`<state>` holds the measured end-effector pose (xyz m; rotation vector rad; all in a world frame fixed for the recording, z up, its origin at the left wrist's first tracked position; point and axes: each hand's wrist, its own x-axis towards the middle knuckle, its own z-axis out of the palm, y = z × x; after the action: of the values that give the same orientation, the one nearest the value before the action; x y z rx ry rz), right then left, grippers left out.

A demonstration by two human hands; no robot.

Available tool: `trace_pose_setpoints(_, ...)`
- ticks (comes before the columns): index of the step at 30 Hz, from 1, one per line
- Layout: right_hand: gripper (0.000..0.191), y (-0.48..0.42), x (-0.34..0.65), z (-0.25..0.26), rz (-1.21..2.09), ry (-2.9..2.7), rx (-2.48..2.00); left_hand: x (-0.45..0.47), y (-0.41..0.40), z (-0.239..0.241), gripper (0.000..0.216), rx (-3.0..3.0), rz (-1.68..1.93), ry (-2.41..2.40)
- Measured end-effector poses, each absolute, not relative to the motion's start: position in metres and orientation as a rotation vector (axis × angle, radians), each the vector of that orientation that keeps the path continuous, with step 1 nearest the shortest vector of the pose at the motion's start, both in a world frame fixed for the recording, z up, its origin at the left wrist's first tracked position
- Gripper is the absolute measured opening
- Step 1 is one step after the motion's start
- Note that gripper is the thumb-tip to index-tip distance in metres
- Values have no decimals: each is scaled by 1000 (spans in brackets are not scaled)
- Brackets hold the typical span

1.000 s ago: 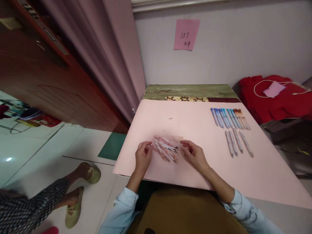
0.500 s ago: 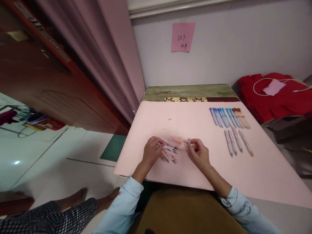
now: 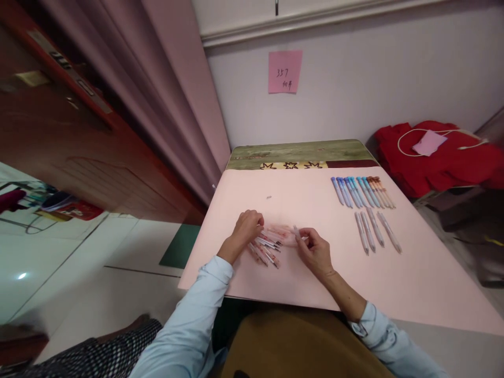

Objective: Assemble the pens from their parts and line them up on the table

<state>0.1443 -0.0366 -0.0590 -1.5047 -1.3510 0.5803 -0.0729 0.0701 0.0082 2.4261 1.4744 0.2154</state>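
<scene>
My right hand [image 3: 316,253] pinches a small translucent plastic pen part [image 3: 297,232] between thumb and fingertips, just right of a loose pile. My left hand [image 3: 247,227] is closed at the pile's upper left edge; what its curled fingers hold, if anything, is hidden. Between the hands lie several pen refills [image 3: 271,243] with dark tips and clear pen barrels [image 3: 280,231] with pinkish-red marks. Some pieces at the top of the pile are blurred.
To the right stands a neat row of blue and brown-topped pens [image 3: 356,191]. Several clear pens [image 3: 364,233] lie below it. A tiny grey piece [image 3: 269,197] rests above the pile. Red cloth [image 3: 441,168] with a white cable is beyond the table [image 3: 417,273].
The view has shifted a little. My left hand has moved slightly up along the pile, its fingers now more curled. My right hand still pinches the translucent part.
</scene>
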Motion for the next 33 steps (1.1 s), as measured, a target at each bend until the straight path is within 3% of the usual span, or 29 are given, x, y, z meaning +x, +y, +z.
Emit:
trace_pose_setpoints(7,24,-36,144,-58,582,-1360,-1515,-65,52,4,13,2420,79,1429)
trace_pose_setpoints(24,24,-36,145,-57,607,-1347,-1516,-64,54,-6,14,2498,387,1392)
trace_pose_setpoints(27,23,-36,144,-56,614,-1350,-1512,-66,52,-6,3,2512,330,1402)
trace_pose_setpoints(33,24,-36,144,-55,558,-1374,-1527,-55,49,-11,15,2587,152,1331)
